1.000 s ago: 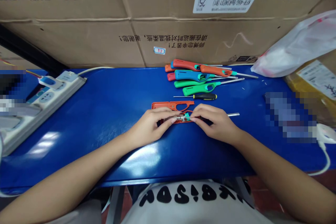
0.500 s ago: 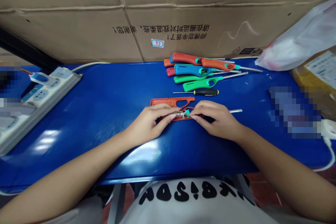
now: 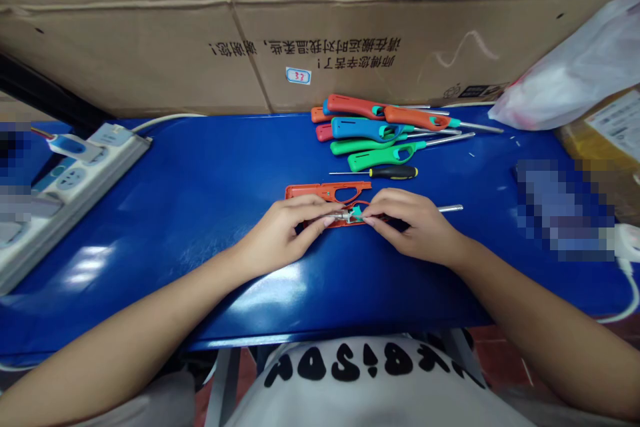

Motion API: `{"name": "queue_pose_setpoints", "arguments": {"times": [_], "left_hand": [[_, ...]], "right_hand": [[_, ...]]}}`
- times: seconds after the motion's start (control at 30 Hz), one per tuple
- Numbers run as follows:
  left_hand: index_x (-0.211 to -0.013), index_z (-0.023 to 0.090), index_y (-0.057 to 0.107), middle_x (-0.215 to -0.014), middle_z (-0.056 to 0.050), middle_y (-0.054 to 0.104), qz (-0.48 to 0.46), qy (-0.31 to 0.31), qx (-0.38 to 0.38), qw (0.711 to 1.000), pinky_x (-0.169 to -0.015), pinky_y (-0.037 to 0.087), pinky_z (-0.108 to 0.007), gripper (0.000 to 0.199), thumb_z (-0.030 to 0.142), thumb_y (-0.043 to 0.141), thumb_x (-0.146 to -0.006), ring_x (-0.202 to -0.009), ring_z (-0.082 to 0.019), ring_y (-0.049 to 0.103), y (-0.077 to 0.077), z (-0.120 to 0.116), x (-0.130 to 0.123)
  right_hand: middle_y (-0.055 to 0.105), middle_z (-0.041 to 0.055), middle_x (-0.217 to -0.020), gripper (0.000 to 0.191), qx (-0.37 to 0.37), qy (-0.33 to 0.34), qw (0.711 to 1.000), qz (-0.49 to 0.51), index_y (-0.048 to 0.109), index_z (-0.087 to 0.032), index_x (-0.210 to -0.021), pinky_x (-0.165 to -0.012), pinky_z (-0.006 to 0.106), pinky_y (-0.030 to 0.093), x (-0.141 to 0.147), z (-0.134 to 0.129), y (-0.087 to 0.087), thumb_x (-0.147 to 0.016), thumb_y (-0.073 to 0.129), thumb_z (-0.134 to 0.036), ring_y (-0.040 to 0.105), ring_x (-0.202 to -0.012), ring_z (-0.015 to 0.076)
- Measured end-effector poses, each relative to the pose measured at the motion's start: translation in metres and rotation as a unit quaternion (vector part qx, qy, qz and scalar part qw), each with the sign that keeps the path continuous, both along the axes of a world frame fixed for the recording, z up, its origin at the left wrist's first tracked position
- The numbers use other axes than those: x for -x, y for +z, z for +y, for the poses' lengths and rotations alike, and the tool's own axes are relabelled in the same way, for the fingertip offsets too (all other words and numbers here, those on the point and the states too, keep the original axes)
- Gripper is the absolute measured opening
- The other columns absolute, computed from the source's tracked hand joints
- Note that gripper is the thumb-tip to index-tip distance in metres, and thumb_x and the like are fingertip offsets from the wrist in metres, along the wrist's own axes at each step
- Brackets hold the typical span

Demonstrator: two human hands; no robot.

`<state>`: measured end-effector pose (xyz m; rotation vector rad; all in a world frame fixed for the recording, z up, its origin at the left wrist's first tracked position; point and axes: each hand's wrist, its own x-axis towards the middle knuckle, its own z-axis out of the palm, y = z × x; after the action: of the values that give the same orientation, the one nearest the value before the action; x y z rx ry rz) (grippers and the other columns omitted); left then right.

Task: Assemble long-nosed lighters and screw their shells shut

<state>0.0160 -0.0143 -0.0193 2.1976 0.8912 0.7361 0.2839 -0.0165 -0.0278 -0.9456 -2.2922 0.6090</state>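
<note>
An orange gas lighter lies taken apart in front of me. Its loose half shell (image 3: 303, 191) is just beyond my fingers. The other half (image 3: 345, 225) lies beneath them, with a green trigger (image 3: 357, 213) showing in the gap and a metal barrel (image 3: 451, 208) sticking out to the right. My left hand (image 3: 285, 230) is closed, thumb and forefinger pinching a small silvery inner part (image 3: 341, 215) of the lighter. Beside the trigger, my right hand (image 3: 417, 223) pinches with thumb and forefinger; whatever is between those tips is too small to make out.
A black-and-yellow screwdriver (image 3: 400, 173) lies beyond the shells. Behind it are several piled lighters (image 3: 367, 160) against a cardboard box (image 3: 165, 60). A power strip (image 3: 75, 180) stands left; a plastic bag (image 3: 560, 73) and a blurred-out object (image 3: 565, 213) are right.
The green trigger sits slightly differently by my right fingertips, showing a little more clearly. Both hands keep their pinch in nearly the same place; the view has shifted slightly.
</note>
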Motion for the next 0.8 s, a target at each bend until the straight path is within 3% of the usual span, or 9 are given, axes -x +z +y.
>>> {"name": "queue_pose_setpoints", "arguments": {"times": [0.8], "left_hand": [[-0.126, 0.016, 0.07, -0.111, -0.008, 0.075, -0.02, -0.006, -0.015, 1.0, -0.093, 0.058, -0.029, 0.028, 0.019, 0.06, -0.1, -0.103, -0.018, 0.073, -0.0054, -0.0022, -0.0027]], "right_hand": [[0.073, 0.0035, -0.096, 0.013, -0.007, 0.007, 1.0, -0.003, 0.071, -0.022, -0.099, -0.079, 0.03, 0.054, 0.0005, -0.0003, -0.0016, -0.099, 0.058, -0.021, 0.068, -0.089, 0.0158]]}}
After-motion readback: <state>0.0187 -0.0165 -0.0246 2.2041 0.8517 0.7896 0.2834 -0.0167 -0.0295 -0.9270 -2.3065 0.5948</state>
